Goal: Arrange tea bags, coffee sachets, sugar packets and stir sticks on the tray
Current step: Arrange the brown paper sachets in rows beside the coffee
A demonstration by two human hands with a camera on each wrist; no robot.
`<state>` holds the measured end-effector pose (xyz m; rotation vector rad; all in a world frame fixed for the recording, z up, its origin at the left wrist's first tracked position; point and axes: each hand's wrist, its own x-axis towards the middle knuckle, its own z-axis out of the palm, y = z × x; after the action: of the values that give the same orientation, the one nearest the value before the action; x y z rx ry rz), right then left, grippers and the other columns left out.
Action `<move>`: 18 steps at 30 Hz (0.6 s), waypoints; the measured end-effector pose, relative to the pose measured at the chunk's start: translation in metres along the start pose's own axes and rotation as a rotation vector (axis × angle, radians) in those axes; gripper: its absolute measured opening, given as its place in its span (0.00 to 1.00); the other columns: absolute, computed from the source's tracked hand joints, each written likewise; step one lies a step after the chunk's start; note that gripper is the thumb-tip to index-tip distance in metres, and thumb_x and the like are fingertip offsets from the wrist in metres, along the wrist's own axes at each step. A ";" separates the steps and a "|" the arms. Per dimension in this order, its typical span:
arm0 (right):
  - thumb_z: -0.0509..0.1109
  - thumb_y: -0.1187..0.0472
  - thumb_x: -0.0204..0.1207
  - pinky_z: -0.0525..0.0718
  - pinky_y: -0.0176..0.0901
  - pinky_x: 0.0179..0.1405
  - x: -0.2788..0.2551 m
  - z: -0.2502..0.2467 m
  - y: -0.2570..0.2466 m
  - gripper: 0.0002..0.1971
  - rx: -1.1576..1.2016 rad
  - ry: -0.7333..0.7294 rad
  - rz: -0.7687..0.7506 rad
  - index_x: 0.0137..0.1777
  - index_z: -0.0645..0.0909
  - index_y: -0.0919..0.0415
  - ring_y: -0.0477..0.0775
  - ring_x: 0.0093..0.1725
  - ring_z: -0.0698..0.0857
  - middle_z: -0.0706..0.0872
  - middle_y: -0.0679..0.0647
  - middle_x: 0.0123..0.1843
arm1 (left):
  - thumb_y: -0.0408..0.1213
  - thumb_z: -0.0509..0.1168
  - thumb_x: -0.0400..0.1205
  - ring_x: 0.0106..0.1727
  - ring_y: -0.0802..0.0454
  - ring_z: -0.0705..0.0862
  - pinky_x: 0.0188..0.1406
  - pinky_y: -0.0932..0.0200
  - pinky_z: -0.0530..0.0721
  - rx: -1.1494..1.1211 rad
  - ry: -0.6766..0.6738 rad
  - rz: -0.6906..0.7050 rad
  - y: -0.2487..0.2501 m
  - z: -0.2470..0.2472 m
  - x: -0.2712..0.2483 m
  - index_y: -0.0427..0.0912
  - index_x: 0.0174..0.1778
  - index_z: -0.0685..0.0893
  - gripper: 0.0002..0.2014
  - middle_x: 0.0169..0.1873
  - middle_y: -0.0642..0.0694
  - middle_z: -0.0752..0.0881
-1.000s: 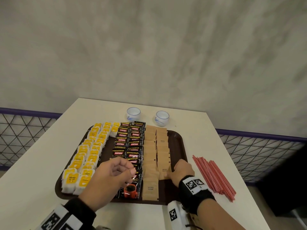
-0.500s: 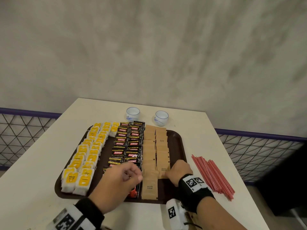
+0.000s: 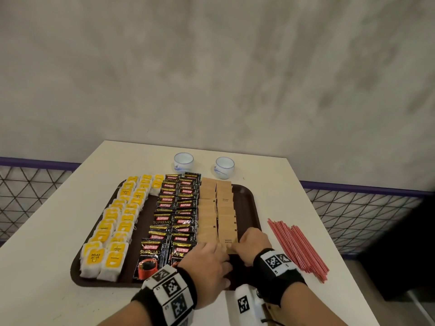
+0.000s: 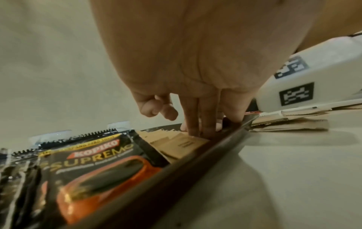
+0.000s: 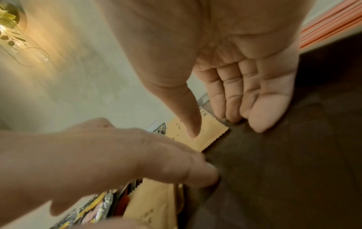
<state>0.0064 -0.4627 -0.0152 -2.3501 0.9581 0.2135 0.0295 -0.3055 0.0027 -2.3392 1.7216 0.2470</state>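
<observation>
A brown tray [image 3: 247, 196] holds yellow tea bags [image 3: 117, 220] on its left, black coffee sachets [image 3: 174, 208] in the middle and two columns of brown sugar packets [image 3: 216, 208]. My left hand [image 3: 209, 260] lies over the nearest sugar packet [image 4: 180, 145], its straight fingers [image 4: 197, 124] pressing down by the tray's front rim [image 4: 176, 178]. My right hand [image 3: 251, 243] is beside it at the near end of the right sugar column. Its thumb rests on a packet [image 5: 211, 136] and its straight fingers [image 5: 235, 108] touch the bare tray [image 5: 284, 170]. Red stir sticks [image 3: 296, 245] lie on the table right of the tray.
Two small white cups [image 3: 183, 161] [image 3: 224, 167] stand behind the tray near the table's far edge. A wire-mesh railing [image 3: 353, 212] runs past both sides of the white table [image 3: 47, 267]. A grey wall rises behind.
My left hand has moved right, from above the near coffee sachets onto the front sugar packet, and now nearly meets the right hand. The right hand has stayed in place.
</observation>
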 end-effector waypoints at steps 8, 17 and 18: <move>0.75 0.51 0.73 0.88 0.55 0.54 -0.026 -0.043 -0.004 0.11 0.205 0.041 -0.135 0.45 0.77 0.54 0.55 0.47 0.86 0.83 0.51 0.45 | 0.54 0.46 0.86 0.62 0.43 0.67 0.63 0.46 0.70 -0.009 0.009 -0.041 -0.011 0.009 -0.005 0.51 0.70 0.75 0.22 0.68 0.51 0.75; 0.77 0.48 0.72 0.75 0.33 0.28 -0.084 -0.112 0.075 0.10 0.163 0.102 -0.241 0.43 0.82 0.52 0.41 0.28 0.79 0.86 0.49 0.38 | 0.56 0.46 0.86 0.65 0.46 0.67 0.65 0.47 0.67 -0.084 0.000 -0.044 -0.010 0.006 -0.008 0.56 0.74 0.70 0.22 0.73 0.56 0.71; 0.77 0.49 0.72 0.76 0.34 0.30 -0.091 -0.113 0.087 0.10 0.146 0.111 -0.235 0.42 0.82 0.52 0.40 0.27 0.78 0.86 0.49 0.36 | 0.55 0.46 0.86 0.66 0.45 0.67 0.65 0.46 0.67 -0.062 -0.006 -0.021 -0.009 0.006 -0.008 0.56 0.74 0.70 0.22 0.73 0.55 0.71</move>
<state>-0.1268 -0.5232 0.0692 -2.3324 0.7132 -0.0780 0.0362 -0.2943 0.0000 -2.3964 1.7091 0.3085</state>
